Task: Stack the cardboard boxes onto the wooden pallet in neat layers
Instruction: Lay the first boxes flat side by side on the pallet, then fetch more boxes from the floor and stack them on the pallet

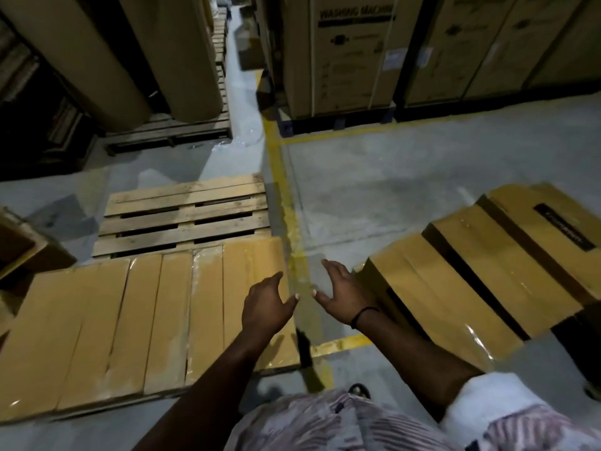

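A wooden pallet (pixel 185 213) lies on the floor left of centre, its far half bare. Several flat cardboard boxes (pixel 136 320) lie side by side across its near half. More long cardboard boxes (pixel 481 281) lean in a row at the right, taped and with dark stripes. My left hand (pixel 268 304) hovers over the right end of the boxes on the pallet, fingers relaxed, holding nothing. My right hand (pixel 341 294) is spread open beside the near end of the right-hand boxes, with a black band on its wrist.
A yellow floor line (pixel 286 196) runs between pallet and right-hand boxes. Tall washing machine cartons (pixel 351 53) stand at the back right. Large brown rolls (pixel 136 53) rest on another pallet at the back left. A box (pixel 22 245) sits at the left edge.
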